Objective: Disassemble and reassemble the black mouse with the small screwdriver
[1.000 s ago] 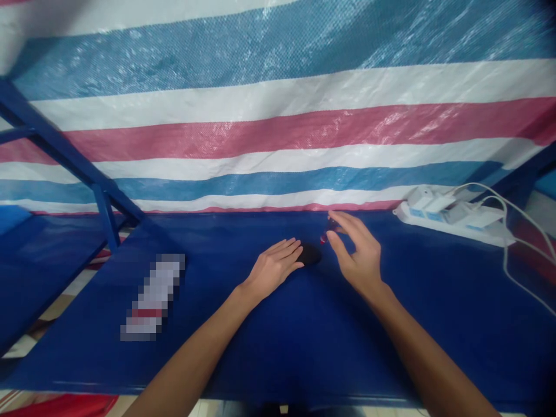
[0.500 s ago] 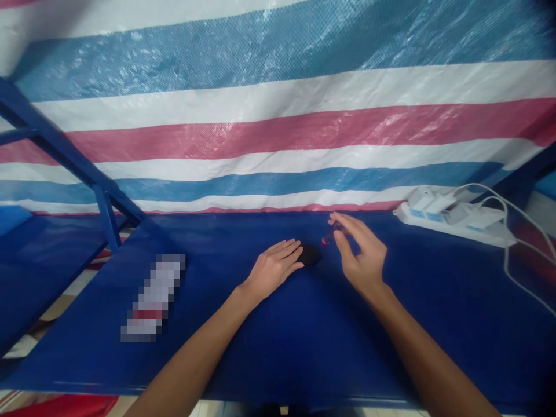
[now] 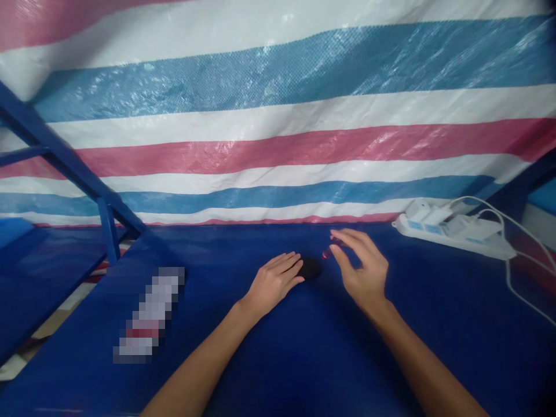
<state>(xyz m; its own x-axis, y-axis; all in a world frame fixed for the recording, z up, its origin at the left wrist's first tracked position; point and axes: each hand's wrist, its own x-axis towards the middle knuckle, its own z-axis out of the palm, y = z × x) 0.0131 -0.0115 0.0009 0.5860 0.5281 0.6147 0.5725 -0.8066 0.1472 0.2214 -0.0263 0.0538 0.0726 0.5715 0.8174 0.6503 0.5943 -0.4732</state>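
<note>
My left hand (image 3: 273, 282) lies nearly flat, its stretched fingers and thumb resting on the left edge of a dark, rounded, flat thing (image 3: 311, 268) on the blue tabletop (image 3: 286, 359). What this dark thing is I cannot make out. To the right of it, my right hand (image 3: 364, 266) is raised slightly with thumb and fingers curved inward. Between their tips is a small, partly see-through thing with a red end (image 3: 325, 255), pointing down and left toward the dark thing. The fingers hide part of it.
A white power strip (image 3: 456, 234) with plugged-in chargers and white cables (image 3: 506, 272) sits at the back right. A pixelated pale, long item (image 3: 150, 313) lies at the left. Behind hangs a striped plastic sheet (image 3: 278, 133); a blue metal frame (image 3: 108, 226) rises at the left.
The view has tilted up a little, so everything sits lower in the picture. Both hands keep nearly the same places and poses.
</note>
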